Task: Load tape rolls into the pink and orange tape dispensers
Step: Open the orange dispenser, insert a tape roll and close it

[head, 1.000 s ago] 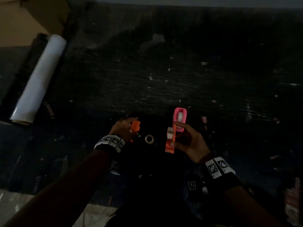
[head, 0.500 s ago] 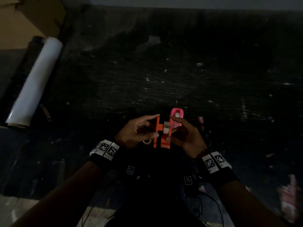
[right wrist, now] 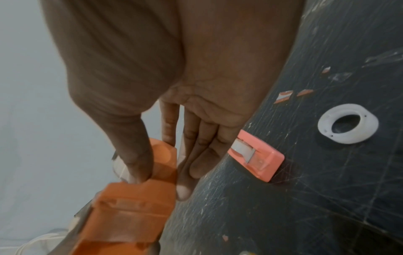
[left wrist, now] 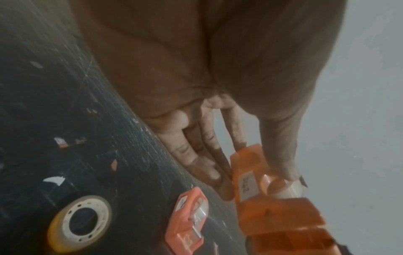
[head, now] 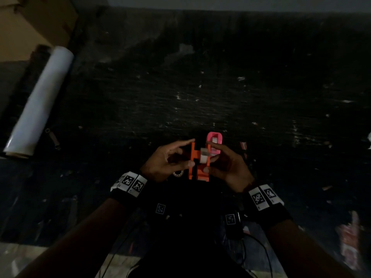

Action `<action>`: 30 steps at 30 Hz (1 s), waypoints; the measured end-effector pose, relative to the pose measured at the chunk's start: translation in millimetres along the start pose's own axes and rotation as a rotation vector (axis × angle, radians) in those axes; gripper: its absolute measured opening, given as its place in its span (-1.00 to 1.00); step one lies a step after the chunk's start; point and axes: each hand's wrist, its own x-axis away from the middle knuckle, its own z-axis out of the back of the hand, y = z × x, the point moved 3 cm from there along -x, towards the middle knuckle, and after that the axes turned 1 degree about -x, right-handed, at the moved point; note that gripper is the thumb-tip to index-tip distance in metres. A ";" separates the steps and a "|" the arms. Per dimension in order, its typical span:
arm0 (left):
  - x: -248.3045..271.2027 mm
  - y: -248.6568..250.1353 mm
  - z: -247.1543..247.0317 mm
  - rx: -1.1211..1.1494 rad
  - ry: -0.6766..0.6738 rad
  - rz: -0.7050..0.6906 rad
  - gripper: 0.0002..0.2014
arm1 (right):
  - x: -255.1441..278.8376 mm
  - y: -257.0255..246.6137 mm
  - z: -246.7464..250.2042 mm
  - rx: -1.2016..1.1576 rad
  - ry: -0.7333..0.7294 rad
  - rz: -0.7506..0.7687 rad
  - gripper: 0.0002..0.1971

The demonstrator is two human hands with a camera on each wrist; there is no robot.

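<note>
Both hands hold the orange dispenser (head: 198,167) above the dark mat, near the table's front edge. My left hand (head: 188,152) pinches its left side piece (left wrist: 250,174) between thumb and index finger. My right hand (head: 208,157) grips the right side, its thumb on the whitish tape roll (head: 204,155) seated between the orange sides (right wrist: 135,207). The pink dispenser (head: 214,141) lies on the mat just behind the hands, with tape in it (right wrist: 242,150). A spare yellowish tape roll (left wrist: 80,222) lies flat under my left hand (head: 178,173).
A long white film roll (head: 38,101) lies at the far left beside a cardboard box (head: 30,21). A white ring (right wrist: 348,126) lies on the mat near the pink dispenser. Cables (head: 259,247) run at the front edge. A red-white packet (head: 349,243) is at the lower right.
My left hand brought a loose orange piece from the left over to the orange dispenser in my right hand. Both hands now hold the parts together around the roll.
</note>
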 end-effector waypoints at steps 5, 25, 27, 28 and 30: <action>-0.3 -0.3 -2.3 0.002 -0.014 0.001 -0.35 | 0.3 1.0 -4.1 -0.026 0.010 0.007 -0.25; -14.4 -9.0 -8.5 -0.039 0.015 0.010 -0.34 | -7.7 10.9 -5.8 0.007 0.066 0.021 -0.26; -15.0 -11.5 -7.5 -0.038 0.023 0.007 -0.34 | -10.7 11.5 -4.5 0.067 0.084 0.043 -0.26; -15.4 -12.2 -6.8 -0.052 0.035 0.003 -0.34 | -12.9 11.6 -4.0 0.098 0.097 0.044 -0.25; -16.5 -13.5 -5.5 -0.086 0.072 -0.004 -0.36 | -18.5 10.4 -3.9 0.190 0.141 0.041 -0.21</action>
